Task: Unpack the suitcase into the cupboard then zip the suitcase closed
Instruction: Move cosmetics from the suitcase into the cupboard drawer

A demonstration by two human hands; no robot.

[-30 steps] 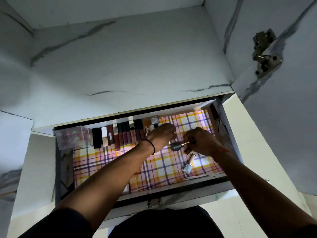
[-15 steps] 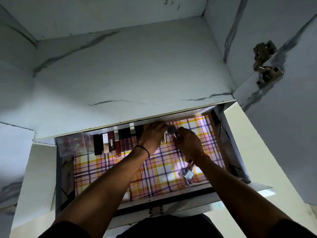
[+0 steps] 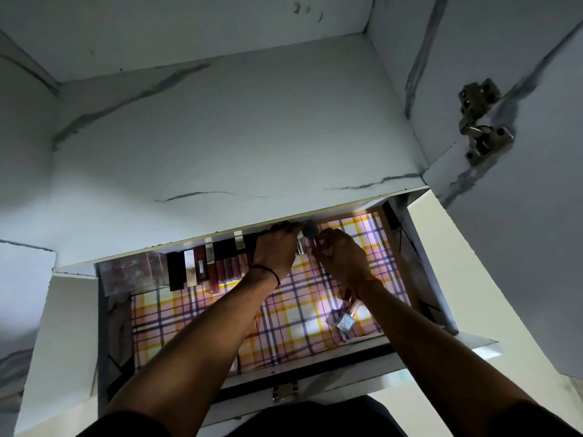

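Both hands [image 3: 342, 261] deeper, round-capped bottle [image 3: 310, 231]

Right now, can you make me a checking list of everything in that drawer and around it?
Surface: open drawer lined with pink, yellow and purple plaid paper.
Job's things: row of dark and red lipstick tubes along the back edge; small round-capped dark bottle at the row's right end.
Clutter: clear shiny plastic box in the back left corner; square clear glass bottle with a gold cap lying near the front right.
Hands: left hand rests on the row; right hand pinches the dark bottle.
Cables: nothing seen.
Surroundings: white marble-look shelf above; metal door hinge on the right.
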